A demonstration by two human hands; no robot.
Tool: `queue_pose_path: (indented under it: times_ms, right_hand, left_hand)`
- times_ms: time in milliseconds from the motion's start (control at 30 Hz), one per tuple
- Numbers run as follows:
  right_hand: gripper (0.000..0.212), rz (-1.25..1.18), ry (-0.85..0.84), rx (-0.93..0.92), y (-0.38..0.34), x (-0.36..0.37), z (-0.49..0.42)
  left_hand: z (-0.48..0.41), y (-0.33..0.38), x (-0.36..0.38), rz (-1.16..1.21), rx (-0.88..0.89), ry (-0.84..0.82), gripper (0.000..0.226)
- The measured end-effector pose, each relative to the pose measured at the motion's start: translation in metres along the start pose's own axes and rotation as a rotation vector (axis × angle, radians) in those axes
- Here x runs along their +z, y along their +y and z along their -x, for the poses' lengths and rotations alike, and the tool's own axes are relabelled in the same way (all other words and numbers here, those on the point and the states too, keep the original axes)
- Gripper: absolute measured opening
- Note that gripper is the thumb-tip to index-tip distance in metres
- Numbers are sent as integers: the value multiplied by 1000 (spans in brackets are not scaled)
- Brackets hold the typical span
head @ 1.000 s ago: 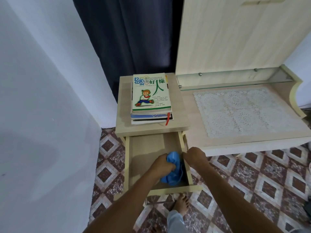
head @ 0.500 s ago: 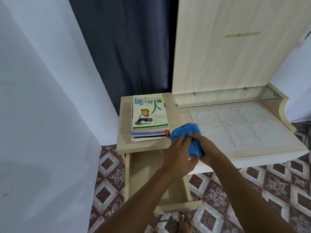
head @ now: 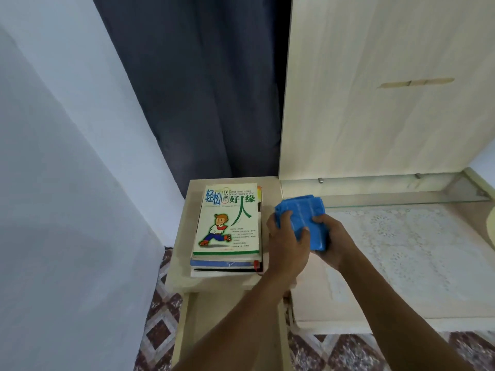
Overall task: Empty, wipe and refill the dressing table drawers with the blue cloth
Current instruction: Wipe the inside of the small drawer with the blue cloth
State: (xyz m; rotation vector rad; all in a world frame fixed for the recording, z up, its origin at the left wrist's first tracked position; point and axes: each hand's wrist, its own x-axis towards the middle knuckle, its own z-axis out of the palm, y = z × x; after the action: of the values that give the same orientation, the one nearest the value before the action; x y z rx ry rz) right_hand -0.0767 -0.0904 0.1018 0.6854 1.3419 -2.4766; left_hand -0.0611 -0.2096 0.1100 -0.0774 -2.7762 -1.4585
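Note:
The folded blue cloth (head: pixel 302 215) is held between both hands above the seam of the side cabinet and the dressing table top. My left hand (head: pixel 286 242) grips its left edge, thumb on top. My right hand (head: pixel 333 239) clasps its right and lower side. A stack of books (head: pixel 227 228) lies on the side cabinet top (head: pixel 184 269) just left of my hands. Below it the open drawer (head: pixel 187 325) is pulled out; my left forearm covers most of its inside.
A white lace mat (head: pixel 409 250) covers the dressing table top (head: pixel 316 306), with a glass shelf (head: pixel 388 196) behind and a tall wooden panel (head: pixel 375 103) above. A dark curtain (head: pixel 203 89) hangs behind the cabinet, a pale wall (head: pixel 53 183) stands left, patterned tiles (head: pixel 158 328) below.
Both hands have lifted the blue cloth out of the open drawer and up over the table top. The camera has tilted upward, and the cloth now looks flatter and more folded.

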Motion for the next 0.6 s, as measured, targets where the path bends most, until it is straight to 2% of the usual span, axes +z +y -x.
queue_pose_path:
  times_ms: [167, 400, 600]
  right_hand:
    - [37, 95, 28, 21, -26, -4, -49]
    - [25, 506, 164, -109, -51, 0, -116]
    - [37, 871, 372, -281, -50, 2, -153]
  left_hand:
    - [-53, 9, 11, -154, 1, -28, 47]
    - [-108, 0, 23, -360, 27, -11, 51]
    - [-141, -16, 36, -449, 16, -103, 58]
